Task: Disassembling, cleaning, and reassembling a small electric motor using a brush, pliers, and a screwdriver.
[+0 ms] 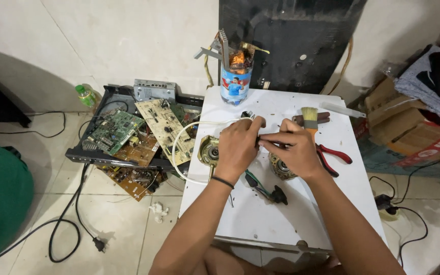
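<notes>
Between my two hands, near the middle of the white table point(260, 214), I hold a small part that my fingers mostly hide; I cannot tell exactly what it is. My left hand point(238, 145) is closed around its left end, knuckles up, which steadies it. My right hand point(294, 147) pinches a thin piece at its right end between thumb and forefinger, the other fingers curled under. Both hands hover just above the table top, close together, so the part is braced from two sides.

Directly beneath the hands lie two round metal motor pieces: one brass-coloured housing point(209, 151) at the left edge of the table, the other point(280, 168) under my right wrist. A white cable point(189, 130) loops off the left edge and back toward my left hand. A tool with a green and black grip point(266, 189) lies toward the near edge, within reach.

Toward the right edge rest red-handled pliers point(334, 155) and a paintbrush point(310, 118) with pale bristles. At the far edge stands a printed can point(236, 86) stuffed with tools and odd pieces, upright and out of the working area.

On the floor left of the table, a black tray point(92, 155) carries several circuit boards point(151, 132), and a green bottle point(86, 95) stands by the wall.
</notes>
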